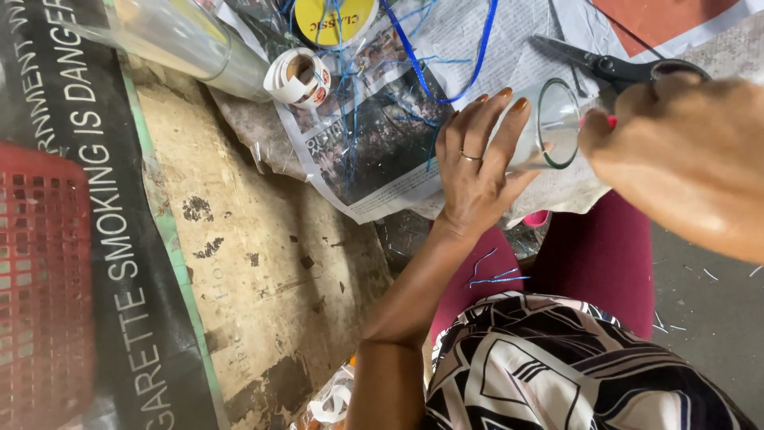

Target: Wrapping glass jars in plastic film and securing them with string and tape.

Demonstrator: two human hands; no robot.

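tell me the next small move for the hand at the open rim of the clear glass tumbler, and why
Probably ease the right hand into the clear glass tumbler: the left hand grips it on its side, its rim facing the right fingertips.

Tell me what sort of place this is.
Likely an informal craft spot on the floor. Newspaper is spread as a work surface, with scissors, blue ribbon and tape rolls about, and the left hand holds a glass.

The glass (pixel 549 127) at the fingers (pixel 485 131) looks clear, smooth and glossy; beyond it lie matt newspaper (pixel 374 151) and dark metal scissors (pixel 605 64).
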